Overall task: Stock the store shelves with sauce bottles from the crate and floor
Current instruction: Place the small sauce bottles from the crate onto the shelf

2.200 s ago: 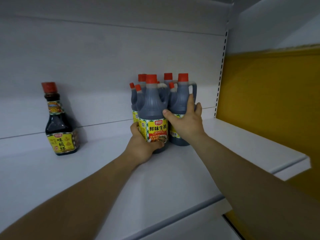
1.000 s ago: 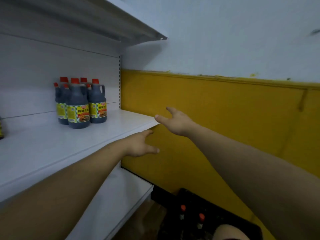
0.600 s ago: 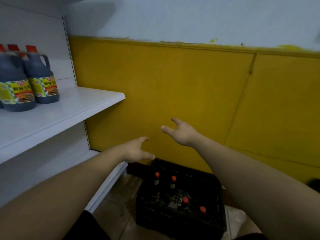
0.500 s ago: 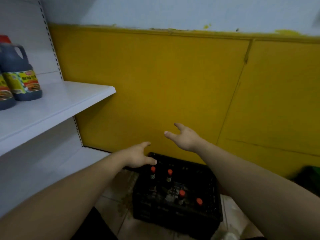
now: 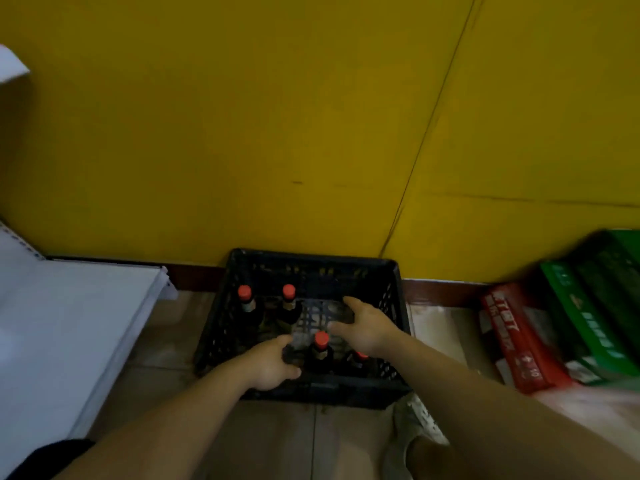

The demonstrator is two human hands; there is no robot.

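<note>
4 red-capped sauce bottles [image 5: 321,341] upright in black plastic crate [image 5: 311,260] on floor [image 5: 277,445] against yellow wall [image 5: 277,133]: 2 back-left, 1 front-centre, 1 front-right, partly hidden under right hand [image 5: 367,328]. Left hand [image 5: 270,363] over front-left corner, right hand over middle; fingers of both loose, gripping nothing. Probably glass: dense, rigid, smooth, breakable. Best taken round narrow neck below cap, then steadied at body.

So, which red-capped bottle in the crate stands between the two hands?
The near-row bottle, between left hand and right hand. The back-left bottles stand apart; the fourth bottle is half hidden under the right wrist.
</note>
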